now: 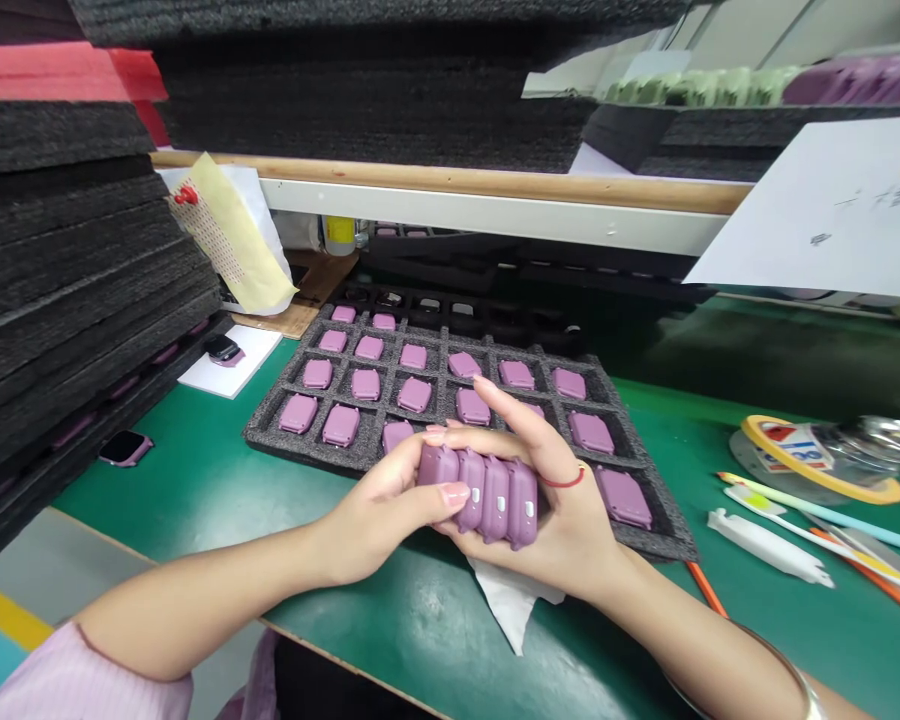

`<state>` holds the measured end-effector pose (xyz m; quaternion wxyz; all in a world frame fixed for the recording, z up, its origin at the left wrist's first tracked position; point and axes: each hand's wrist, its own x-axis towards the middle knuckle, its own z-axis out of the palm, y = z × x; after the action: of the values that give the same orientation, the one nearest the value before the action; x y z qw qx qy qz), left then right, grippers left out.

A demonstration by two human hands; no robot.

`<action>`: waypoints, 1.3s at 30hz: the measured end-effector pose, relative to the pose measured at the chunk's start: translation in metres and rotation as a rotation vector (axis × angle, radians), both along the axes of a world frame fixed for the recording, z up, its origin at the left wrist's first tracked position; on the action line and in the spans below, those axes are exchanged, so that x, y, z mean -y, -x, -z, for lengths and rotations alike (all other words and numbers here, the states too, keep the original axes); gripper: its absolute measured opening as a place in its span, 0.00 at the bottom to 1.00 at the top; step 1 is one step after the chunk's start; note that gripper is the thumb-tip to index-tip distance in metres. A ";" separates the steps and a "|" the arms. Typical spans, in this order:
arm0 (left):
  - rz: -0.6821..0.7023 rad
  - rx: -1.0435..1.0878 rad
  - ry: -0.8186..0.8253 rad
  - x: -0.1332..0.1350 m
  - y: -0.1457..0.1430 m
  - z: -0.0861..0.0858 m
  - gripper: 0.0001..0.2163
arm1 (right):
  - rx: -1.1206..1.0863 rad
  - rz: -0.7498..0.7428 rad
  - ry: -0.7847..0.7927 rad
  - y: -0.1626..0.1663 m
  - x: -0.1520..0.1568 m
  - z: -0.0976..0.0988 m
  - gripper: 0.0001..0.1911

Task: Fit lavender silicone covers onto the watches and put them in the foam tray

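A row of several purple watch cases point(487, 497), pressed side by side with their edges up, is held between my two hands over the near side of the foam tray. My left hand point(390, 500) grips the left end, its thumb lying on the cases. From below and behind, my right hand point(562, 500) cradles the same row, with one finger raised above it. Small pale oval openings show on the edges of the cases. Beneath, the black foam tray point(450, 340) has purple watch cases point(341, 425) lying in many of its compartments. My hands hide part of the front rows.
Stacked black foam trays point(82, 250) rise at the left, near a dark-faced watch point(126, 447). A glass bottle point(832, 450), pens and a white tool point(769, 547) lie at the right. A white tissue point(514, 600) lies under my hands. A wood-edged shelf point(457, 185) crosses above.
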<state>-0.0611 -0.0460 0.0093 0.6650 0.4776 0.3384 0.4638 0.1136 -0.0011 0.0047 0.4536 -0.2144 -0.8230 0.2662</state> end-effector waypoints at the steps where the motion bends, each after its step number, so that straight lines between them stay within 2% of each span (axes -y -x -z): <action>1: -0.008 -0.002 0.011 0.000 0.000 0.000 0.18 | 0.001 -0.009 -0.002 0.000 0.000 0.000 0.53; 7: -0.076 -0.084 -0.057 0.002 -0.004 -0.002 0.18 | -0.005 -0.008 -0.043 0.004 0.002 0.002 0.51; 13: -0.106 -0.182 -0.097 0.004 -0.005 -0.002 0.12 | -0.020 -0.023 -0.055 0.006 0.003 0.005 0.52; 18: -0.109 -0.148 -0.111 0.006 -0.008 -0.002 0.20 | -0.036 -0.059 -0.065 0.008 0.004 0.006 0.51; 24: -0.103 -0.073 -0.067 0.007 -0.010 -0.003 0.15 | -0.003 -0.058 -0.084 0.009 0.004 0.006 0.51; 29: -0.142 -0.089 -0.127 0.004 -0.011 -0.001 0.23 | -0.031 -0.043 -0.089 0.011 0.005 0.006 0.47; 34: -0.113 -0.065 -0.018 0.005 -0.010 -0.003 0.18 | -0.025 0.035 -0.128 0.016 0.009 0.010 0.47; 39: -0.136 -0.082 0.004 0.005 -0.011 -0.002 0.19 | -0.045 0.056 -0.099 0.018 0.008 0.013 0.46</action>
<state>-0.0502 -0.0507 0.0112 0.6184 0.4709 0.3980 0.4873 0.0957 -0.0094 -0.0078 0.4894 -0.2086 -0.8185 0.2169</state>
